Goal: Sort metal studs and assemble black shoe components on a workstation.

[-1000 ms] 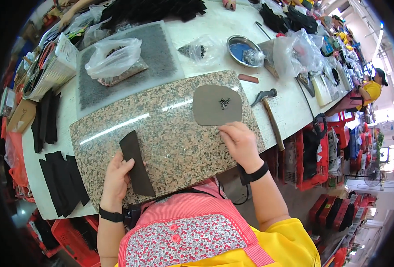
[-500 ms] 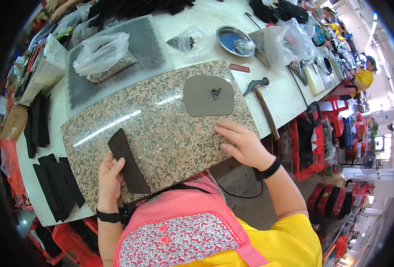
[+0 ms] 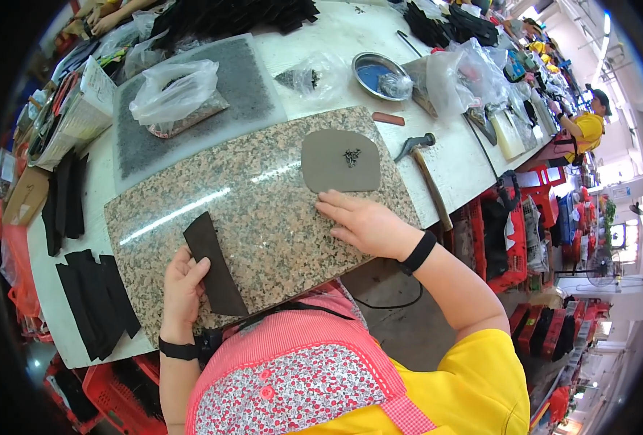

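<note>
The left hand [image 3: 182, 284] pinches a long, dark, matte strip [image 3: 215, 262] with thumb over fingers, holding it flat at the near left edge of a speckled, polished granite slab [image 3: 263, 210] that lies on the white worktop [image 3: 452, 156]; the right hand [image 3: 365, 223] rests palm down with fingers spread loosely near the slab's right edge, gripping nothing; just beyond its fingertips lies a smooth grey pad [image 3: 339, 161], rounded at one end, with a small cluster of dark tacks [image 3: 351, 156] on it; off the slab's right edge lies a hammer [image 3: 426, 170] with a wooden handle; toward the far edge sit a crinkled clear bag [image 3: 176, 94] on a grey mat and a round metal dish [image 3: 379, 74]; flat black strips [image 3: 93, 301] are stacked by the left edge.
</note>
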The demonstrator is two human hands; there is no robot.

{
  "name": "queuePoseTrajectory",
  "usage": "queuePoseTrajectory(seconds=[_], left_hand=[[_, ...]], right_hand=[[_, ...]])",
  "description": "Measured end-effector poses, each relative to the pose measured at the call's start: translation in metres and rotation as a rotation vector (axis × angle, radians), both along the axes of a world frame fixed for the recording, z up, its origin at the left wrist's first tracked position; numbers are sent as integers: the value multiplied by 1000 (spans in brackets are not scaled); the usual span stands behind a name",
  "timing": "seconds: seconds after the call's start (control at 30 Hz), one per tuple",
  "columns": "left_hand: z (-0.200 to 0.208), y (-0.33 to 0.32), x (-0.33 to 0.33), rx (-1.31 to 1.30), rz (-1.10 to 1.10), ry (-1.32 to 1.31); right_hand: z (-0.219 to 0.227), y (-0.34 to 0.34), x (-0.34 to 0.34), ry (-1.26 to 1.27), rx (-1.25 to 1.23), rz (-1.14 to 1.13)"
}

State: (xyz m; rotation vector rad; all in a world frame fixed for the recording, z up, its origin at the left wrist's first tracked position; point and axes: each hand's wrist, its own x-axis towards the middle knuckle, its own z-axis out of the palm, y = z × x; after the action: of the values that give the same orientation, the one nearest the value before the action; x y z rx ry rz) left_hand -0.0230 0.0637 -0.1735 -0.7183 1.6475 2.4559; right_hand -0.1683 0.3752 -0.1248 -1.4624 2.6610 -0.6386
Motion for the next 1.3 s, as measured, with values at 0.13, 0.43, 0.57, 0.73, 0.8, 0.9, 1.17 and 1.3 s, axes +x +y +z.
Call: queuePoseTrajectory(seconds=[0.13,0.43,0.57,0.73,0.8,0.9,1.17,1.3], left_hand=[[-7,-4,8,-27,24,13],[-5,-11,-2,55,-61,-21],[3,-2,1,33,16,-74],[1,6,0,-75,50,-101],[3,6,1,-13,37,-71],[11,10,4,34,50,-49],[21,5,20,23,48,-10],[37,8,22,38,71,22]], right_hand=[[55,3,0,-768,361,26],[-7,43,-87,15,11,-483],[-26,25,-90,79,101,-530],[-28,21,-90,228,159,-567],[-24,22,-91,253,132,-541],[-24,17,-94,122,85,-567],[17,-13,-51,-119,-243,-495],[43,-85,42,-255,-389,-158]])
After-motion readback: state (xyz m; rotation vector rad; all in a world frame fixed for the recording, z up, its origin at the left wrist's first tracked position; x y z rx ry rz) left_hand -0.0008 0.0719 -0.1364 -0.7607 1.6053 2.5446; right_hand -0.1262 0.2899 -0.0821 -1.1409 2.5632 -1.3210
